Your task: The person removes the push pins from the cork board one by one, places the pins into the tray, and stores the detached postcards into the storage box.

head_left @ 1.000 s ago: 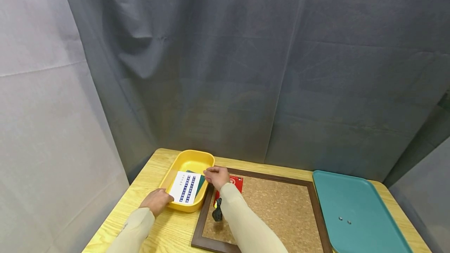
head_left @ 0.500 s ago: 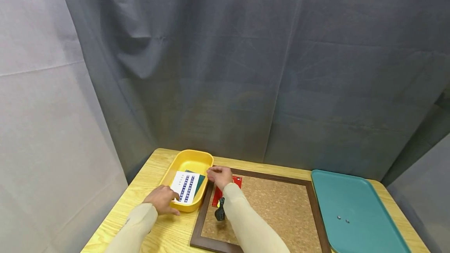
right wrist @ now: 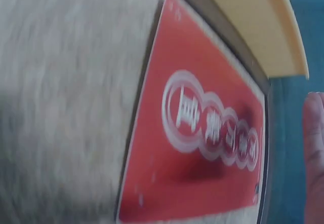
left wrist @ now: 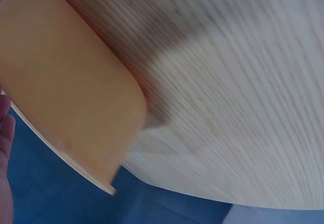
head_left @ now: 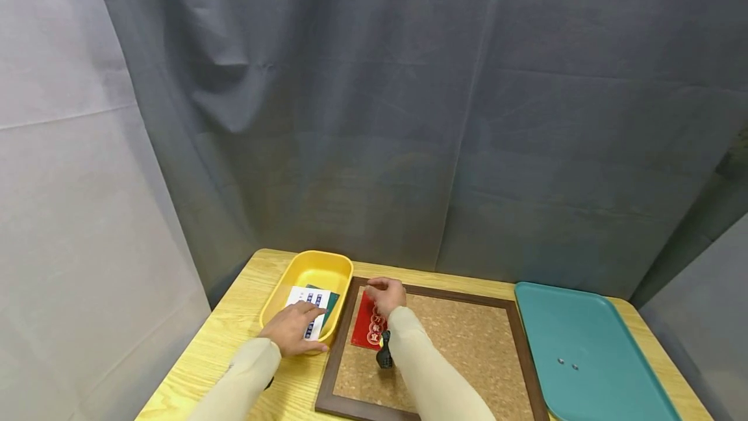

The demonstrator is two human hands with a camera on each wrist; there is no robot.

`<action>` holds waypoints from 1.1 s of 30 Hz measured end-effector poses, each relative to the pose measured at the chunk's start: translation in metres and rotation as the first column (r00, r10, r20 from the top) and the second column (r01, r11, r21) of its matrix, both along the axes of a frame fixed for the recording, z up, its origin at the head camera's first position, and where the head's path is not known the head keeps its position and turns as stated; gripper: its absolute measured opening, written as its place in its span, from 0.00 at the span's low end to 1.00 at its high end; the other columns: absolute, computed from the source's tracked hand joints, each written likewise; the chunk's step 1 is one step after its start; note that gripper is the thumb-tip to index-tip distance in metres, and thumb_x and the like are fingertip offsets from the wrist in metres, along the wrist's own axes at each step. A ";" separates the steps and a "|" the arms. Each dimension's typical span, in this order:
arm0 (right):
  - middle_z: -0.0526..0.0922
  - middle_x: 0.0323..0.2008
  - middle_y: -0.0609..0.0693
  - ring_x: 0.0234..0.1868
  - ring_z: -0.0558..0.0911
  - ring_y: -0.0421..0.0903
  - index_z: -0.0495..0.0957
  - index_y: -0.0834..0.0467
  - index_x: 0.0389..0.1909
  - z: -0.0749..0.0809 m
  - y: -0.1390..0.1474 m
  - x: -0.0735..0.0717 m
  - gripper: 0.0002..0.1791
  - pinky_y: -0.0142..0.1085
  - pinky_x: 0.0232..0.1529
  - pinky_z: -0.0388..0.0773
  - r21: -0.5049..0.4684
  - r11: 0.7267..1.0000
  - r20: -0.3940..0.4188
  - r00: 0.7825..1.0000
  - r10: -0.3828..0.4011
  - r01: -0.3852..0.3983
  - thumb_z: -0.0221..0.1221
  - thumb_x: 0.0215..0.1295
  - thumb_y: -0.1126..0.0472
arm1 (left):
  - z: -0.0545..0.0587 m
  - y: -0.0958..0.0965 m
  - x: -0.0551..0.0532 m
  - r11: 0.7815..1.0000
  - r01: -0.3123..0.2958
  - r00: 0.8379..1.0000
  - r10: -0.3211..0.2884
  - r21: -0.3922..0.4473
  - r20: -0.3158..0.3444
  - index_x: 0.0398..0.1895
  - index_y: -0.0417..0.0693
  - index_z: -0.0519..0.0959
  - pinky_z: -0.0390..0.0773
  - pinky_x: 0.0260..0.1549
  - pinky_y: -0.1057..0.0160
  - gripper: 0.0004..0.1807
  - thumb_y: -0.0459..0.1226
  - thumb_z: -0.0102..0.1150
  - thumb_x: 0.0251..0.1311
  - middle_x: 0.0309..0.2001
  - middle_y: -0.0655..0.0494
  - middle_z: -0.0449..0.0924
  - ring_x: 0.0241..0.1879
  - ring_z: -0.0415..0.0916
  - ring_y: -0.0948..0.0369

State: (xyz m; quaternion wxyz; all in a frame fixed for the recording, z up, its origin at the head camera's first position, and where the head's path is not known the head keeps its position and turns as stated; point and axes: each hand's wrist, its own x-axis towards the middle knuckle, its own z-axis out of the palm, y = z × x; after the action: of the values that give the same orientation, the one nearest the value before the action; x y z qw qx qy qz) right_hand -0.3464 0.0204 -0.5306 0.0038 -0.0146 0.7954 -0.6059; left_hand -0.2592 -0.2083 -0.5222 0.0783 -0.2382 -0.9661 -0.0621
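Lower left of the frame, the left hand (head_left: 290, 332) lies flat, fingers straight, on the white card (head_left: 304, 304) in the yellow tub (head_left: 310, 268). Just right, the right hand (head_left: 386, 294) curls its fingertips onto the red card's (head_left: 368, 330) top edge on the corkboard (head_left: 461, 343); grip unclear.

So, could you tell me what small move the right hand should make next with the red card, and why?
Probably press the red card flat near the cork board's left frame edge. The right hand sits at the card's far end, while the left hand rests on the white card in the yellow tray.
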 end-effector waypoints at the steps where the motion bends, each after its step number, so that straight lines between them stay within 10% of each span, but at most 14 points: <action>1: 0.85 0.37 0.55 0.34 0.83 0.45 0.83 0.65 0.45 -0.001 0.003 -0.001 0.11 0.37 0.34 0.81 0.012 1.000 0.002 1.000 -0.006 0.006 0.61 0.63 0.65 | 0.000 0.002 0.000 1.000 0.008 1.000 -0.008 0.003 -0.007 0.58 0.49 0.76 0.72 0.58 0.51 0.40 0.63 0.65 0.46 0.54 0.52 0.77 0.56 0.73 0.52; 11: 0.86 0.35 0.55 0.35 0.82 0.47 0.84 0.66 0.42 -0.019 0.034 -0.011 0.09 0.40 0.38 0.81 0.154 0.987 -0.042 0.998 -0.040 0.046 0.63 0.61 0.68 | -0.003 0.037 -0.009 0.982 0.133 0.985 -0.146 -0.136 -0.091 0.61 0.46 0.74 0.67 0.63 0.55 0.41 0.64 0.61 0.51 0.60 0.50 0.74 0.61 0.69 0.54; 33: 0.85 0.35 0.61 0.29 0.81 0.42 0.81 0.72 0.41 -0.046 0.058 -0.014 0.12 0.35 0.31 0.81 0.025 0.994 0.007 0.994 -0.105 0.105 0.61 0.55 0.76 | -0.037 0.112 -0.008 0.969 0.181 0.982 -0.169 -0.171 0.083 0.65 0.53 0.72 0.64 0.65 0.60 0.42 0.68 0.52 0.54 0.67 0.52 0.67 0.67 0.63 0.57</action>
State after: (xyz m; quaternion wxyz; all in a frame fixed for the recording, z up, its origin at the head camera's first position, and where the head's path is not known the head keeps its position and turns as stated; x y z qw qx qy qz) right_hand -0.3603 0.0782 -0.5767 -0.0244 0.0297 0.8026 -0.5953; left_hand -0.2671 -0.0964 -0.5597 0.0183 -0.3263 -0.9451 0.0096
